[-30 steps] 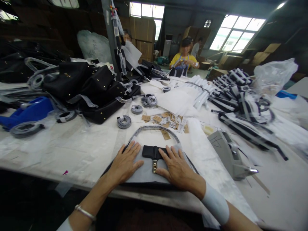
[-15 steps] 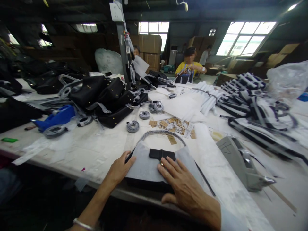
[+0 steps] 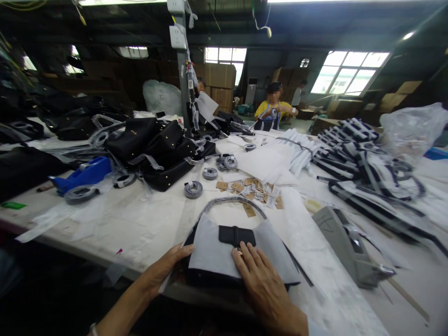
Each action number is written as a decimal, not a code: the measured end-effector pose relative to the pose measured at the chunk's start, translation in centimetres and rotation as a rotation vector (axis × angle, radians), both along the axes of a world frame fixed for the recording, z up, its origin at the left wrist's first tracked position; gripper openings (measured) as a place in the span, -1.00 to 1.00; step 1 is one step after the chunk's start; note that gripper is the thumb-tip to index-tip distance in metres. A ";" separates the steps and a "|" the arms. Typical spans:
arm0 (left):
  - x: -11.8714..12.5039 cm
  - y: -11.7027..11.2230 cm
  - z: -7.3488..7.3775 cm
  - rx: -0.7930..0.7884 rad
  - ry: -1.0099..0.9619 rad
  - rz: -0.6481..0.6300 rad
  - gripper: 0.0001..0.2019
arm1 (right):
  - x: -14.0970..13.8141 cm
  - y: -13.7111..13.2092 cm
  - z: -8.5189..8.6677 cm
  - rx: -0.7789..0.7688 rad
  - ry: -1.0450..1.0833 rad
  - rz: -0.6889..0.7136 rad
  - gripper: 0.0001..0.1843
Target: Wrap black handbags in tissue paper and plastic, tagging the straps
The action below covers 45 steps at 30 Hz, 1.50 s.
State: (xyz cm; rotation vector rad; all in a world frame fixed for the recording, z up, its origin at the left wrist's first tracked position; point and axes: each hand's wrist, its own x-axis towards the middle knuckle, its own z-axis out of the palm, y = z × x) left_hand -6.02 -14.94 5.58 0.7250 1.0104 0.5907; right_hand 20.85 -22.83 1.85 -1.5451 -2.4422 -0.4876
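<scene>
A black handbag [image 3: 199,276] lies at the table's front edge, its front mostly covered by a pale grey protective sheet [image 3: 213,254]. A black flap with a strap [image 3: 227,234] shows at the middle above a gold-coloured clasp, and the wrapped handle [image 3: 224,200] arches behind. My left hand [image 3: 171,266] grips the bag's left side, thumb on the front edge and the other fingers mostly hidden. Flat over the clasp and sheet rests my right hand [image 3: 262,280], fingers stretched out. A brown tag [image 3: 249,210] lies inside the handle loop.
Black bags [image 3: 154,149] are piled at the back left, near a blue tape dispenser [image 3: 84,175]. Coiled wrapped straps [image 3: 193,189] and loose tags [image 3: 259,189] lie behind the handbag. To the right stand a grey tape dispenser [image 3: 345,242] and wrapped straps [image 3: 378,196]. A co-worker [image 3: 275,107] is across the table.
My left hand has shifted down from the bag's upper left corner to its side. My right hand stays flat near the clasp, slightly lower. The camera view has tilted up.
</scene>
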 end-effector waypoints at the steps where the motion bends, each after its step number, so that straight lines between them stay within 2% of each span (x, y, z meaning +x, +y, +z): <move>1: 0.1 -0.1 -0.1 -0.002 -0.022 0.017 -0.57 | 0.0 -0.1 0.0 0.015 -0.013 0.000 -0.40; 4: 0.3 -0.6 -0.6 -0.001 -0.047 0.055 -0.62 | 0.0 -0.2 -0.6 0.066 -0.056 0.008 -0.40; 8: 0.0 -1.3 -1.3 -0.018 -0.066 0.103 -0.43 | -0.1 0.1 -2.0 0.169 -0.053 0.006 -0.49; 12: 0.0 -1.8 -0.7 -0.040 -0.003 0.103 -0.18 | -0.1 0.5 -3.0 0.220 -0.030 0.012 -0.54; 16: 1.0 -1.5 0.2 0.013 0.138 0.038 -0.12 | -0.3 0.5 -3.2 0.216 -0.024 0.007 -0.55; 19: 1.6 -1.2 0.0 0.037 0.192 0.035 -0.09 | -0.4 0.3 -3.3 0.212 -0.003 0.012 -0.55; 22: 1.6 -1.3 -1.0 0.037 0.147 0.065 -0.07 | -0.2 0.2 -3.3 0.210 0.021 0.019 -0.55; 26: 1.7 -1.7 -1.8 0.006 -0.021 0.144 -0.04 | 0.3 0.3 -2.6 0.168 0.034 0.042 -0.54; 30: 2.2 -1.5 -0.5 -0.043 -0.115 0.178 -0.10 | 0.8 0.9 -1.5 0.117 0.037 0.046 -0.46; 34: 2.7 -1.0 1.4 0.030 -0.110 0.216 -0.17 | 1.5 1.7 -1.0 0.104 0.092 0.054 -0.36; 36: 2.6 -1.1 1.4 0.069 -0.116 0.208 -0.23 | 1.9 1.9 -1.0 0.097 0.120 0.059 -0.35; 39: 1.7 -1.5 -0.1 0.092 -0.130 0.174 -0.26 | 2.3 2.0 -1.2 0.083 0.138 0.065 -0.36; 41: 0.6 -1.7 -1.1 0.172 -0.006 0.195 -0.23 | 2.3 1.9 -1.5 0.079 0.118 0.073 -0.39; 42: 0.1 -1.8 -1.4 0.268 0.118 0.247 -0.20 | 2.2 1.8 -1.6 0.084 0.101 0.082 -0.41; 45: -0.8 -2.0 -0.8 0.743 0.572 0.403 -0.22 | 1.6 1.8 -1.7 0.097 0.058 0.094 -0.47</move>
